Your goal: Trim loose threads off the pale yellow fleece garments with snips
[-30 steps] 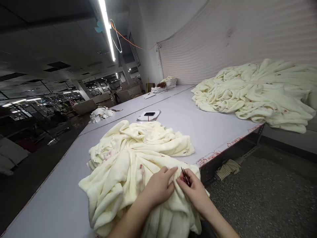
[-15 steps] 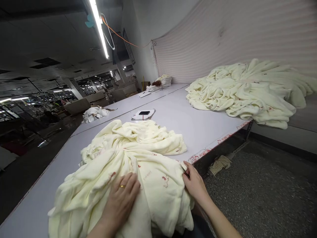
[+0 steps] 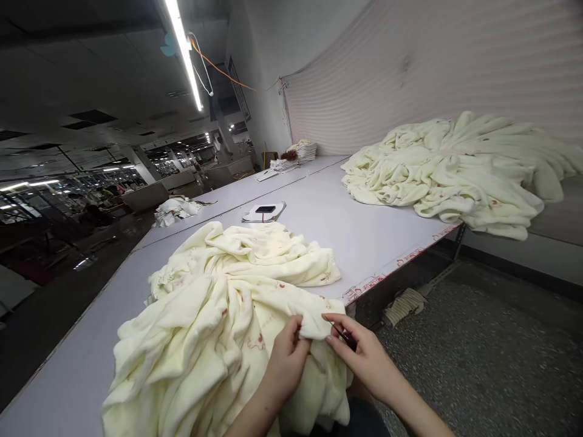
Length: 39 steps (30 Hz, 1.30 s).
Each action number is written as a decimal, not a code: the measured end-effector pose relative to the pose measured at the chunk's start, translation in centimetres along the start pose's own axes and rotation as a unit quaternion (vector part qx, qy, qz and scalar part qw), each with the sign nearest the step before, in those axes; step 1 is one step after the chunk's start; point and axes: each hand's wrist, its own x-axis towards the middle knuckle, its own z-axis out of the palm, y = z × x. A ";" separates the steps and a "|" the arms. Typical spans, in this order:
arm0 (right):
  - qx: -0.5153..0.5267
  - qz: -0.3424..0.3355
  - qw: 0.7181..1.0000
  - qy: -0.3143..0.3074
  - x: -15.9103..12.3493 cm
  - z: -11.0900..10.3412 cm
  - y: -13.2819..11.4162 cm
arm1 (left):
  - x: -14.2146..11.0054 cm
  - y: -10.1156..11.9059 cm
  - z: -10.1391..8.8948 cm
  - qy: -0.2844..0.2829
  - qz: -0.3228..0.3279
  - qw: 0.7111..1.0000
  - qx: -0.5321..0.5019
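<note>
An edge of the cream fabric (image 3: 182, 346) is pinched between the thumb and fingers of the left hand (image 3: 286, 358). A slim dark tool (image 3: 345, 338) is gripped in the right hand (image 3: 364, 358), whose fingertips are placed at the same edge, just beside the left hand; whether the fabric is also nipped by them cannot be told. The fabric, printed with small reddish figures, is spread beneath both hands, heaped in loose folds to the left of the left hand and draped down below the hands over the near side of the bench (image 3: 314, 194). Beyond the hands, more of the same cloth is gathered on the bench top. Farther ahead of them, a dark phone (image 3: 266, 209) is laid on a white pad (image 3: 251, 214). White scraps (image 3: 177, 209) are piled ahead and to the left of the hands, and a white stack (image 3: 306, 152) is set at the far end of the bench, by the wall. Ahead and to the right of the right hand, a large cream pile (image 3: 446, 164) is heaped, partly hung over the bench edge. Below it, a striped cloth (image 3: 405, 305) is seen low down, near the speckled floor (image 3: 483, 346).
</note>
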 end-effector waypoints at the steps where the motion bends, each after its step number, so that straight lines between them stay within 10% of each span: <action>1: -0.016 0.004 1.000 -0.005 -0.1 -0.2 -0.3 | -0.2 0.0 -0.5 -0.010 -0.018 0.998 -0.056; 10: -0.180 -0.110 0.977 -0.035 -0.6 1.0 -2.4 | -2.5 0.5 -1.2 0.030 -0.036 0.990 -0.132; 28: -0.151 -0.110 0.982 -0.010 -1.3 1.8 -2.3 | -3.1 0.7 -1.5 -0.006 -0.108 0.958 -0.267; 39: -0.027 -0.141 0.987 0.065 -1.2 3.2 -1.1 | -3.6 0.5 -2.5 0.078 0.055 0.991 0.094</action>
